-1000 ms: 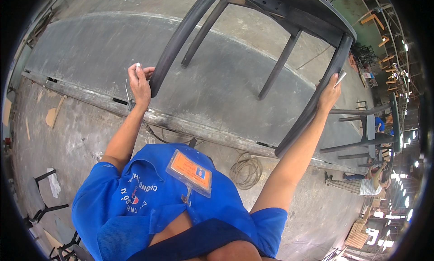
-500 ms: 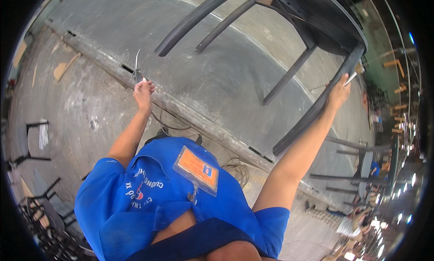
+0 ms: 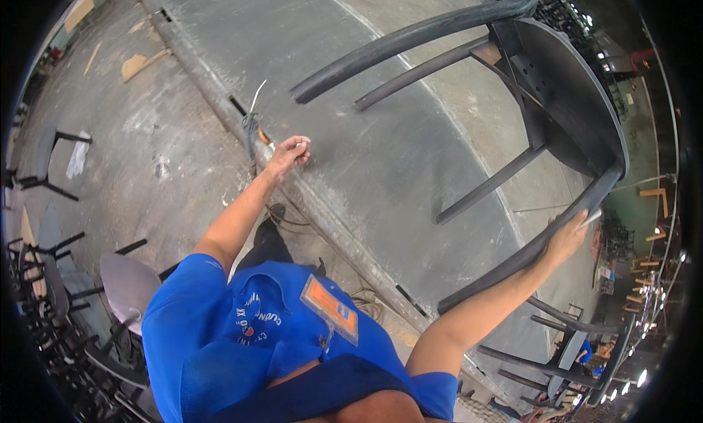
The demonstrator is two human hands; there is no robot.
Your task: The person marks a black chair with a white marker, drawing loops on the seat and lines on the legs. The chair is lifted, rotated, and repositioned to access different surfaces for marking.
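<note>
A dark chair (image 3: 538, 130) lies tipped over the grey work surface (image 3: 366, 181), with its seat underside and legs showing. My right hand (image 3: 567, 236) is closed around the long curved chair leg (image 3: 512, 265) on the right. A thin white stick (image 3: 590, 219) juts out between that hand's fingers. Over the near edge of the surface, my left hand (image 3: 291, 156) has its fingertips pinched together; whatever they hold is too small to name. Just beyond that hand, a bundled grey cord (image 3: 250, 126) with an orange part hangs at the metal edge.
A metal rail (image 3: 322, 218) with dark slots borders the work surface. Coiled cable (image 3: 370, 306) lies on the floor beside me. More dark chairs stand at left (image 3: 51, 156) and lower right (image 3: 564, 357). Wood scraps (image 3: 135, 68) are on the floor at the upper left.
My left hand has moved right, away from the cord bundle. The chair appears lower and more fully in view, and my right hand remains on its leg. The whole view has shifted.
</note>
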